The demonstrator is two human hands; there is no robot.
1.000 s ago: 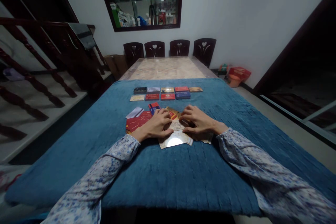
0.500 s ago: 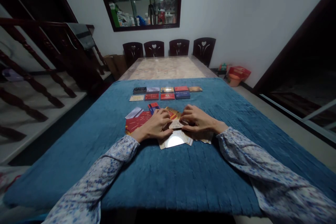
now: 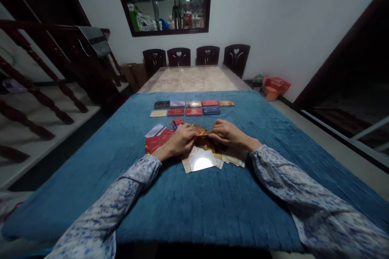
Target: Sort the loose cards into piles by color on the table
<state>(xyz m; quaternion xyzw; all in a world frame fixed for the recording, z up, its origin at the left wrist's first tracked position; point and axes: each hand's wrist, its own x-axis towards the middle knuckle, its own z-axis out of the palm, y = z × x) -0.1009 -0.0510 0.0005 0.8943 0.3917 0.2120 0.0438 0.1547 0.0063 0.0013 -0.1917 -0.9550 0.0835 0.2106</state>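
Between them, my left hand [image 3: 183, 139] and my right hand [image 3: 228, 133] pinch a thin card [image 3: 201, 135], seen nearly edge-on above the loose pile. Both hands have their fingers closed on its two ends. Below them lie pale cards [image 3: 203, 160], one with a bright glare on it. Red cards [image 3: 158, 140] fan out to the left of my left hand, with a striped silver card [image 3: 155, 130] behind them. A red and blue card [image 3: 177, 123] lies just beyond my left fingers. Gold cards lie partly hidden behind and under my hands.
Two rows of sorted card stacks stand beyond the pile, including a black stack [image 3: 162, 104], a red stack [image 3: 193, 111] and a blue stack [image 3: 211, 110]. A blue cloth [image 3: 194, 206] covers the near part of the marble table [image 3: 197, 79]. Dark chairs [image 3: 208, 56] line the far end.
The card between my hands has tipped from showing its pale face to nearly edge-on, and it sits slightly higher. More of the pale cards beneath now shows.
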